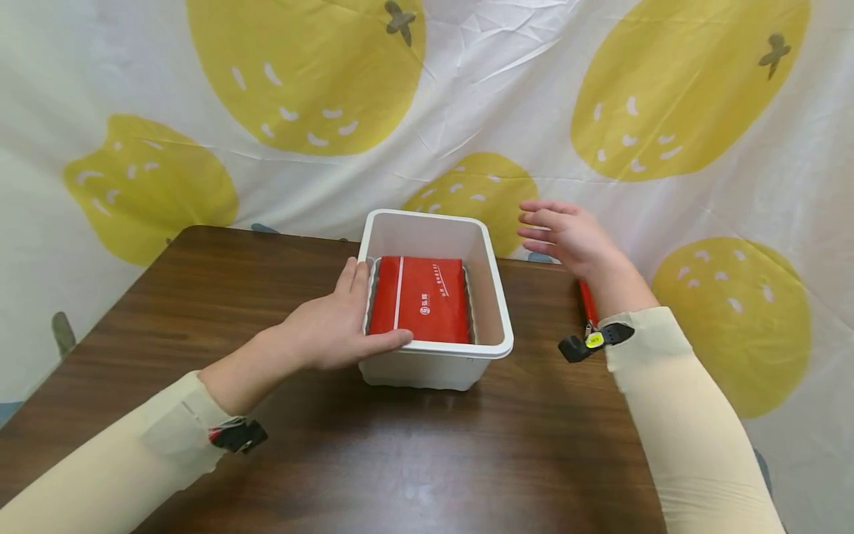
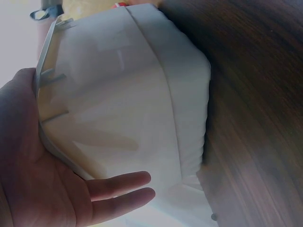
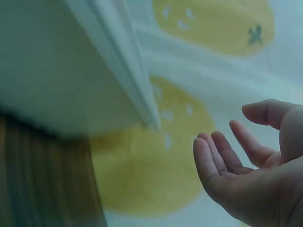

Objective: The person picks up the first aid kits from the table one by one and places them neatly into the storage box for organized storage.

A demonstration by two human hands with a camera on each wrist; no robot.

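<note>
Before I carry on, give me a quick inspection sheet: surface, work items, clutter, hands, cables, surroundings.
Surface: brown wood-grain table, with light reflecting off its near part.
Work items: white rectangular plastic bin stands upright; inside lies a flat red package with a white stripe and white lettering.
Clutter: slim red item beside the right wrist, partly hidden; identity unclear.
Hands: left hand touches the bin's rim and outer wall; right hand is raised to the bin's right, touching nothing.
Cables: nothing seen.
Surroundings: white cloth backdrop printed with large yellow fruit shapes.
</note>
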